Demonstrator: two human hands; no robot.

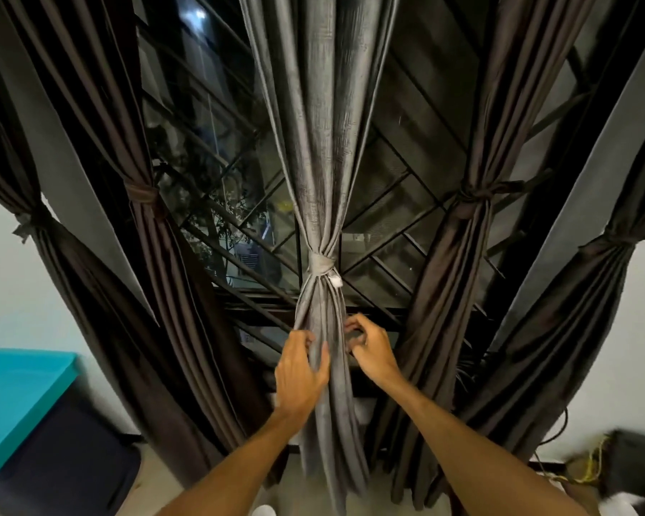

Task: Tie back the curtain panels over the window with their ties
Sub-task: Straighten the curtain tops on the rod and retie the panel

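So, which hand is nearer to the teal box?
Left. The left hand holds the grey curtain, right of the teal box; the right hand is beyond that curtain, farther away.

No words, numbers or signs can be read anywhere here. The small white bit (336,280) by the knot of the tie (320,263) on the grey curtain (321,143), in the middle of the frame, is too small to show any letters.
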